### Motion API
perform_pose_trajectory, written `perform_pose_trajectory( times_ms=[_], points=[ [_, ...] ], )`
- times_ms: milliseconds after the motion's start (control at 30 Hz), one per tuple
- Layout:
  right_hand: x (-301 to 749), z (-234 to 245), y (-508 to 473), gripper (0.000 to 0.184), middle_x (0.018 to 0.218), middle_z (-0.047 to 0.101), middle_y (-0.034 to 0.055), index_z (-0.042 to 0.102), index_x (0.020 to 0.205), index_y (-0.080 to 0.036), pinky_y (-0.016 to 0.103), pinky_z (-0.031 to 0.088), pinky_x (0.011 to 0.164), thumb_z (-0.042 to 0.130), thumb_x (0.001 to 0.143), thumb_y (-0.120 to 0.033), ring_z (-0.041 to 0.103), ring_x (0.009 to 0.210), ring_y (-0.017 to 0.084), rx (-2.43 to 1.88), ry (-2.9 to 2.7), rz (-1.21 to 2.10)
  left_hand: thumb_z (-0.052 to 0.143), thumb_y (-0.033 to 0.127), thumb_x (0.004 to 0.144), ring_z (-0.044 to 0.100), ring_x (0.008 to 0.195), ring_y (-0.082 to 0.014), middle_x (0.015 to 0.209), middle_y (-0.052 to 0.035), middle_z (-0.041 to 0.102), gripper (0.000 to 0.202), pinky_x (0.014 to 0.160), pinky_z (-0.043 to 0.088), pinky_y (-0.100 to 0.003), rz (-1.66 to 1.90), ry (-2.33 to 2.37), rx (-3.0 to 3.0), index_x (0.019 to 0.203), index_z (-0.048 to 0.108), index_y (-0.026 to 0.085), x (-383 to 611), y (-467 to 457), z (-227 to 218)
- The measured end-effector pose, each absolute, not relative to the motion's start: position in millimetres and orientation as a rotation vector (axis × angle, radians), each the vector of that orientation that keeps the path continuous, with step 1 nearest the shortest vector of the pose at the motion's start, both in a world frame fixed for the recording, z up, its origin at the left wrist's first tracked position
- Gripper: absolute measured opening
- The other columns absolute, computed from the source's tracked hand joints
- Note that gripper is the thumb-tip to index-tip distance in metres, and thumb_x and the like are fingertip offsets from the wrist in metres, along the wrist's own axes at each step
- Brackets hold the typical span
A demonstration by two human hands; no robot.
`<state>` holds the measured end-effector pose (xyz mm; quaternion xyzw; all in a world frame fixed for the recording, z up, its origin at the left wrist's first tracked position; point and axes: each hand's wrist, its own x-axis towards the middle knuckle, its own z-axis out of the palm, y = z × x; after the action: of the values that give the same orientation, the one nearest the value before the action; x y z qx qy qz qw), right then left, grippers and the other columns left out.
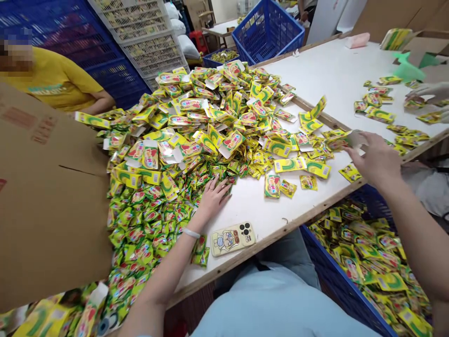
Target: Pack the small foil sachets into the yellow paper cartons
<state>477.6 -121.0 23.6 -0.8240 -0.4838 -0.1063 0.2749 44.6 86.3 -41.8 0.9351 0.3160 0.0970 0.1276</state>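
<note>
1. One bare left hand (210,202) lay palm down on the white worktop (252,201), its fingers (220,186) spread and slightly bent. I saw their tips touching the edge of the green packets (150,220), with no grip that I could make out; what lay under the palm was hidden from me.

2. Farther right, I had the right hand (380,159) in view above the worktop, fingers curled in and closed on a small yellow box (342,138) by its pale end. How the thumb sat I could not tell exactly.

3. The green packets spread over the worktop's left part, beside a brown carton (52,201). Behind them rose a heap of yellow boxes (210,112), many with flaps open.

4. Between my two hands, one upright-printed box (272,186) lay just beside two loose yellow packets (298,185).

5. A phone (233,238) in a cartoon case rested near the wooden edge, by the left forearm.

6. Below that edge, on my right, a blue crate (342,281) held many yellow packets.

7. Across from me, on the left, I saw a person in a yellow shirt (66,75); gloved hands (433,91) of a co-worker worked at the far right.
</note>
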Motion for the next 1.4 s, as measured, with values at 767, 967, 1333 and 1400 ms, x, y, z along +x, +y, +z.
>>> perform_pose_trajectory(
  times_ms=[767, 967, 1333, 1400],
  points=[
    [240.1, -18.7, -80.3, 0.03, 0.07, 0.063, 0.0009, 0.063, 0.081, -0.021, 0.024, 0.045, 0.044, 0.067, 0.082, -0.051, 0.055, 0.054, 0.013, -1.331, -1.033, 0.978, 0.065, 0.065, 0.077, 0.065, 0.064, -0.0169, 0.074, -0.0045, 0.07, 0.051, 0.061, 0.056, -0.029, 0.716, 0.883, 1.387, 0.093, 0.07, 0.017, 81.4, -8.2, 1.7],
    [250.9, -34.2, -110.5, 0.047, 0.105, 0.071, 0.0064, 0.065, 0.114, -0.025, 0.034, 0.061, 0.057, 0.077, 0.073, -0.045, 0.069, 0.079, 0.022, -1.251, -0.813, 1.146, 0.055, 0.059, 0.088, 0.065, 0.085, -0.0202, 0.091, -0.0083, 0.07, 0.044, 0.075, 0.054, -0.031, 0.648, 0.812, 1.612, 0.089, 0.071, 0.018, 97.3, -20.6, -19.5],
    [337.0, -61.6, -121.0, 0.051, 0.082, 0.074, 0.0065, 0.072, 0.086, -0.018, 0.038, 0.061, 0.065, 0.078, 0.062, -0.063, 0.07, 0.074, 0.023, -1.491, -0.66, 0.908, 0.07, 0.057, 0.077, 0.052, 0.12, -0.0392, 0.126, -0.0274, 0.055, 0.067, 0.095, 0.044, -0.044, 0.084, 1.225, 2.397, 0.116, 0.052, 0.006, 226.6, 34.4, -31.7],
    [349.6, -65.0, -118.2, 0.052, 0.085, 0.074, 0.0074, 0.071, 0.083, -0.018, 0.038, 0.06, 0.069, 0.08, 0.059, -0.063, 0.069, 0.082, 0.024, -1.537, -0.65, 0.814, 0.077, 0.05, 0.072, 0.05, 0.122, -0.0381, 0.127, -0.026, 0.054, 0.066, 0.095, 0.043, -0.043, 0.025, 1.147, 2.354, 0.114, 0.051, 0.007, 224.4, 34.9, -33.1]
  ],
)
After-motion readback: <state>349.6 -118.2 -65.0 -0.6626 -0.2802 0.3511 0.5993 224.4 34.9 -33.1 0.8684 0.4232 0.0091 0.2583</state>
